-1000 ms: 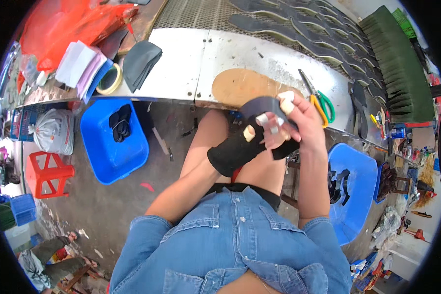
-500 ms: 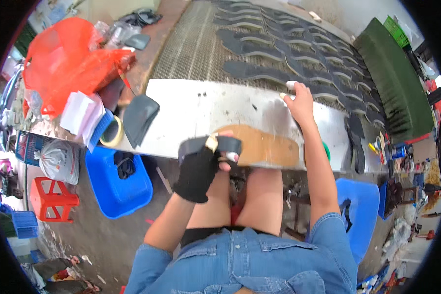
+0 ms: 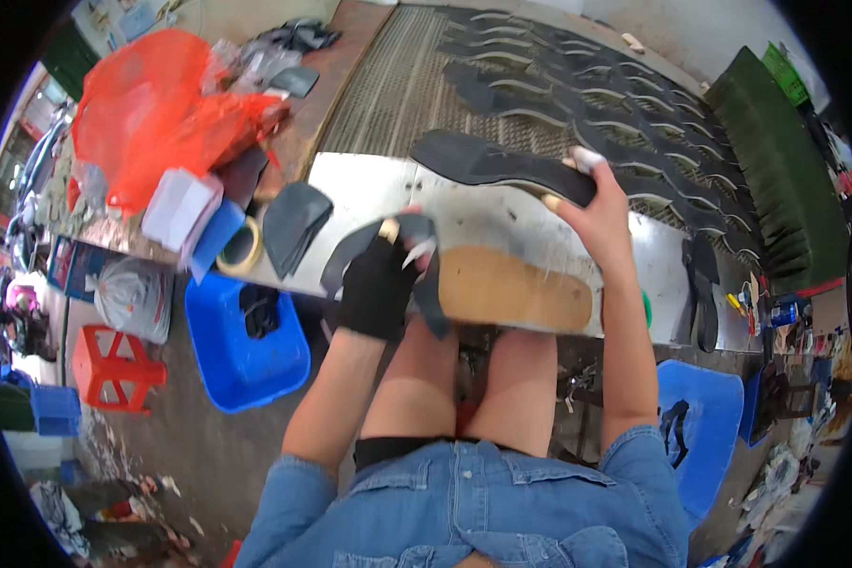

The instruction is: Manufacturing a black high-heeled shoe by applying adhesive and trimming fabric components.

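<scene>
My left hand [image 3: 377, 289], in a black fingerless glove with light wraps on some fingertips, is closed on a dark curved strap [image 3: 432, 303] whose end hangs down past the work surface's near edge. My right hand [image 3: 598, 204], bare with wrapped fingertips, grips one end of a black shoe sole [image 3: 488, 163] between thumb and fingers. That sole is held raised over the metal sheet [image 3: 360, 180], pointing left. Between my hands, near the front edge, lies a tan sole-shaped board [image 3: 516, 289].
Rows of dark soles [image 3: 606, 99] cover the ribbed mat at the back. To the left are a red plastic bag [image 3: 151, 104], tape roll [image 3: 240, 246] and dark sheets [image 3: 295, 227]. Blue tubs [image 3: 246, 364] flank my legs. More soles [image 3: 702, 293] lie at the right.
My right hand has picked up a sole from the near row and drawn it left and toward me. In my left hand, the strap has turned, one end now hanging down.
</scene>
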The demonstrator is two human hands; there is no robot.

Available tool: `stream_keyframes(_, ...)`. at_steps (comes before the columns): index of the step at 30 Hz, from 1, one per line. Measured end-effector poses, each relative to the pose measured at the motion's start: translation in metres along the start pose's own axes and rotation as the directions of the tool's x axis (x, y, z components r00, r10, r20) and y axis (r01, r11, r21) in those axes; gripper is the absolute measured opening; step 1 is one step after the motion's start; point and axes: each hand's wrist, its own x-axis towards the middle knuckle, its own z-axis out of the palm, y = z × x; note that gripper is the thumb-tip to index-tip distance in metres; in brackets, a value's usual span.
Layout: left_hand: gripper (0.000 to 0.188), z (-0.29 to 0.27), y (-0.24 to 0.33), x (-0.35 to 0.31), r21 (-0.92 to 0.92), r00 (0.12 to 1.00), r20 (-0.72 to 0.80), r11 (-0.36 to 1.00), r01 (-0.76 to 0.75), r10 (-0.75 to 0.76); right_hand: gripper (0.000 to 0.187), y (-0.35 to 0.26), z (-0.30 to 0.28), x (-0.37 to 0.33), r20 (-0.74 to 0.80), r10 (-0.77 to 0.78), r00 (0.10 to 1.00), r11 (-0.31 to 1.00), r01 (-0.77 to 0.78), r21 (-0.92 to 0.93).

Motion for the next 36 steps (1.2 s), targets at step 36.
stream_keyframes(36, 0.041, 0.060, 0.013, -0.025, 0.128, 0.978, 0.122, 0.980, 0.153, -0.169, 0.054, 0.002, -0.053, -0.210, 0.178, 0.180, 0.967, -0.107, -0.161, 0.981)
